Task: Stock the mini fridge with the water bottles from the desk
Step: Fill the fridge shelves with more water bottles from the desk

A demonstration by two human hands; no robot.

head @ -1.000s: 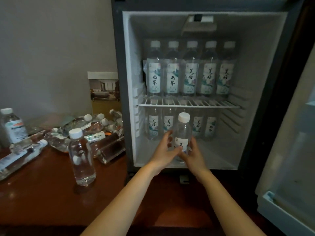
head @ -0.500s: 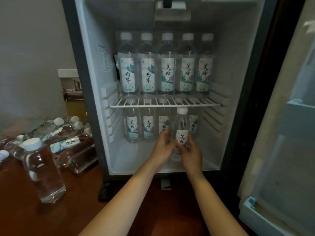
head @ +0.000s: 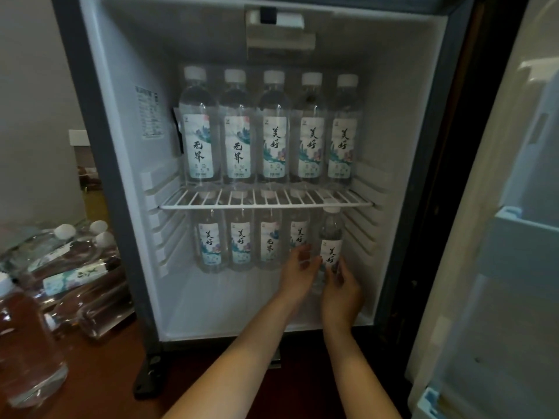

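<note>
both hands meet on one upright water bottle (head: 331, 237): the left hand (head: 298, 269) pinches its label side, the right hand (head: 341, 285) wraps its lower body. just above the grip runs the wire shelf (head: 266, 204), carrying five bottles (head: 273, 131). immediately left of the grip stand four bottles (head: 239, 240). far left, loose bottles (head: 72, 267) lie on the desk (head: 106, 373).

Mini fridge (head: 121, 116): stood open, white inside, one wire shelf (head: 266, 203). Upper row (head: 273, 131): five clear, white-capped, labelled water bottles stood side by side on it. Lower row (head: 240, 241): four alike stood beneath. Held bottle (head: 331, 234): upright at that row's right end, gripped by left hand (head: 298, 269) and right hand (head: 341, 287). Desk bottles (head: 72, 276): several lay sideways left of the fridge.
</note>
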